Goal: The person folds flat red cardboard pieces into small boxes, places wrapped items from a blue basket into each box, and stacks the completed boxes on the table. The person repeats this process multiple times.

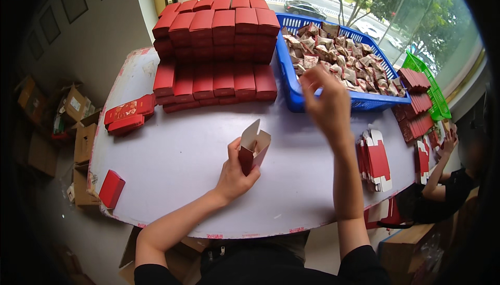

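A small red cardboard box stands upright in my left hand, its top flaps raised and its pale inside showing. Something light-coloured is inside it, too shaded to name. My left fingers wrap round its sides above the middle of the table. My right hand hovers over the near edge of a blue plastic basket heaped with small patterned packets. Its fingers are bent and blurred, so I cannot see whether they hold a packet.
Behind the left hand rises a tall stack of closed red boxes. More red boxes lie at left and front left. Flattened red-and-white cartons lie at right, near red bundles and a green basket. Another person's hand works at far right.
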Demonstrator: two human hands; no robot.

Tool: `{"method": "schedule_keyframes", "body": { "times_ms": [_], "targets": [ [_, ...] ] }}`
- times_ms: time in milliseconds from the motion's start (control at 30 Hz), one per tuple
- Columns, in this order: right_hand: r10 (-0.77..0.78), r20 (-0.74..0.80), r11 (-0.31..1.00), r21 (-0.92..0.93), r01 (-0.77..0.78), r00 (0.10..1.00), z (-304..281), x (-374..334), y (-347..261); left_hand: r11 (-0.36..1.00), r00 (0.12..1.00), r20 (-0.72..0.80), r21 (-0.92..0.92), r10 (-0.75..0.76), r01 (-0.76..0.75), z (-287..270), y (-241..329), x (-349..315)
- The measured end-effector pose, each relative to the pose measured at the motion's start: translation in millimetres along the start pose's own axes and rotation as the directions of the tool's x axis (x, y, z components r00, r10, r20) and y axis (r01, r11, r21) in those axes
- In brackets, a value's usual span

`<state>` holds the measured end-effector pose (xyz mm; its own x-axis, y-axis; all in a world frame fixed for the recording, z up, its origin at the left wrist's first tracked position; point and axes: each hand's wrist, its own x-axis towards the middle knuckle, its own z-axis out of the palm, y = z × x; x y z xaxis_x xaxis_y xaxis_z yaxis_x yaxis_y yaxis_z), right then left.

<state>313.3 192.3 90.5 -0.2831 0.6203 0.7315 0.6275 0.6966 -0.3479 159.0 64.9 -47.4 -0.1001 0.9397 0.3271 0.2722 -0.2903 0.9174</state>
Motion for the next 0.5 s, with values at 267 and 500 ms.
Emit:
{"method": "schedule_keyframes", "body": {
  "times_ms": [267, 500],
  "targets": [
    [0.423, 0.691, 0.906, -0.331, -0.263, 0.586, -6.6, 54.9, 115.1, 0.994, 0.982, 0.162, 0.071, -0.094, 0.084, -6.0, 16.4, 6.4],
    [0.303, 0.552, 0.936, -0.326, -0.133, 0.777, 6.9, 48.6, 119.4, 0.988, 0.981, 0.163, -0.091, -0.107, 0.123, -5.8, -0.7, 4.2]
  ]
}}
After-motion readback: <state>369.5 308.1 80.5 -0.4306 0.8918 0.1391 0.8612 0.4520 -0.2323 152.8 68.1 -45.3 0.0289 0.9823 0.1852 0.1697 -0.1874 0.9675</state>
